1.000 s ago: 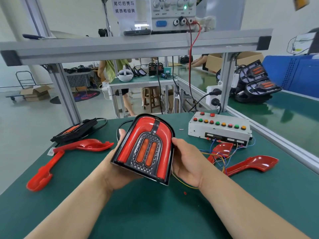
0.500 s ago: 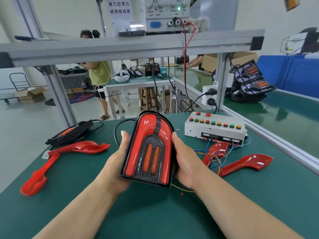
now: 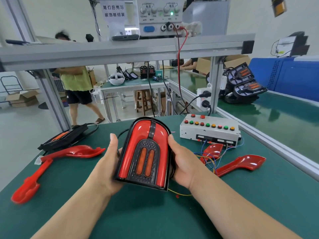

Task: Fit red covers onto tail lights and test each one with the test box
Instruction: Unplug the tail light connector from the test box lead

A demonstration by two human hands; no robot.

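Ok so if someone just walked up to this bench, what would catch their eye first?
The red and black tail light, held at centre between the left hand and right hand. Then the loose red covers lying on the green table to either side, and the white test box with coloured buttons behind on the right.

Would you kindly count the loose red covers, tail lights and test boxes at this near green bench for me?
Loose red covers: 4
Tail lights: 2
Test box: 1
Total: 7
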